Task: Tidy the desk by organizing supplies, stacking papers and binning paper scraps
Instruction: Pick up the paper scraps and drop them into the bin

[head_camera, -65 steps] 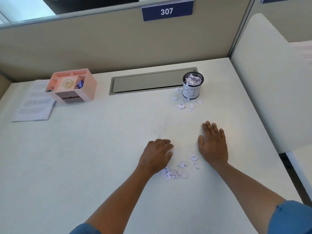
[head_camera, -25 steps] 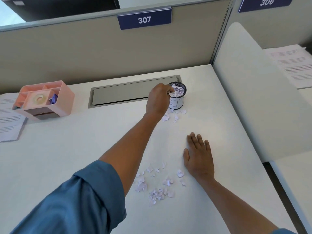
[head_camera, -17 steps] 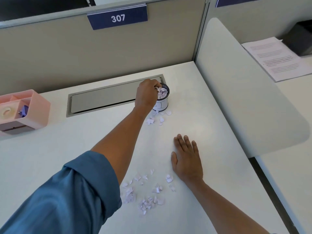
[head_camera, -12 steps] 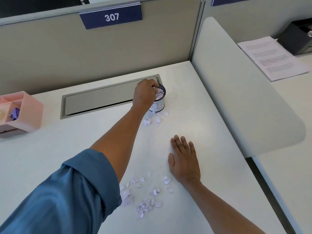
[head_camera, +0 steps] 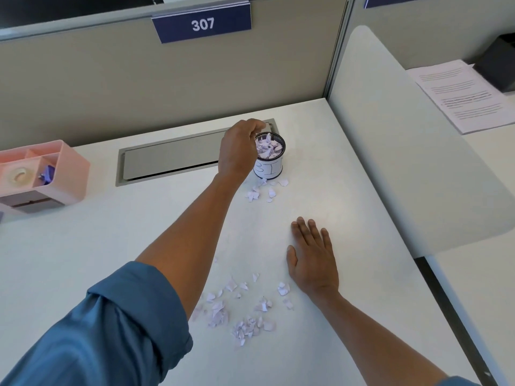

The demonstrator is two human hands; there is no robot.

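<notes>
Head view: we're at a white desk [head_camera: 83, 260] in a cubicle, beige partition wall [head_camera: 111, 79] behind with a blue "307" plate [head_camera: 202, 23]. A grey cable-tray lid [head_camera: 170, 160] is set into the desk near the wall. Our left hand [head_camera: 239, 149] is over the left rim of the small bin [head_camera: 269, 160], fingers curled down; can't tell if it holds anything. Bin is heaped with scraps. More paper scraps [head_camera: 237, 307] lie near our right hand [head_camera: 312, 260], flat on the desk, fingers straight. A few loose scraps [head_camera: 262, 190] sit just in front of the bin. Pink organizer [head_camera: 41, 174] far left. Printed sheets [head_camera: 462, 93] on the neighbouring desk, past a white divider [head_camera: 404, 162].
</notes>
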